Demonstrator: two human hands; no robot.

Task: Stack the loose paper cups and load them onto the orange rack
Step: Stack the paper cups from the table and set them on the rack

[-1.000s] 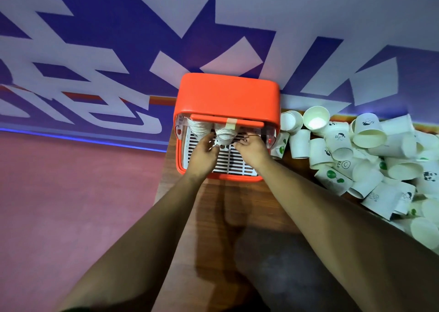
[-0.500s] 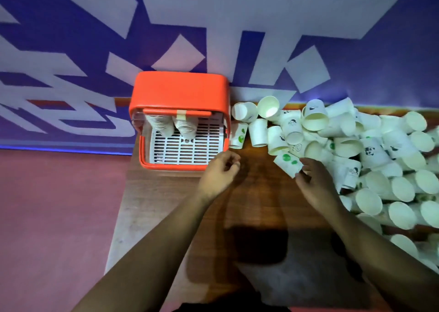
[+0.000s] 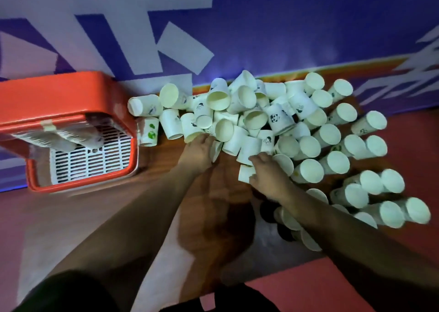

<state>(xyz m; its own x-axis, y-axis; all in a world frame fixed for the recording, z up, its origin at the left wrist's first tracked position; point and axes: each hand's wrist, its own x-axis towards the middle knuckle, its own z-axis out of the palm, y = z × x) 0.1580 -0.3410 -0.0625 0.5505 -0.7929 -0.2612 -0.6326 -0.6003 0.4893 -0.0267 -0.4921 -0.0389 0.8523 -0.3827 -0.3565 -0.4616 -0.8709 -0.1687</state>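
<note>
Rack (image 3: 59, 93) at left, loose cups (image 3: 308, 143) heaped at right.
One rack holds two stacks (image 3: 61, 138); the left hand (image 3: 198, 153) curls into the pile (grip unclear) and the right hand (image 3: 266, 176) pinches one cup (image 3: 244, 172); fifty-odd more lie on the table (image 3: 164, 162). They look light, thin and crushable, best held round the wall near the rim.

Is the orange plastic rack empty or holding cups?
Holding cups: nested white paper cup stacks hang beneath the orange plastic rack's top bar, over its white grille.

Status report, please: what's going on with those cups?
Left hand in the pile, grip unclear. Right hand grips a cup. Rack partly loaded. Nothing in the way.
</note>
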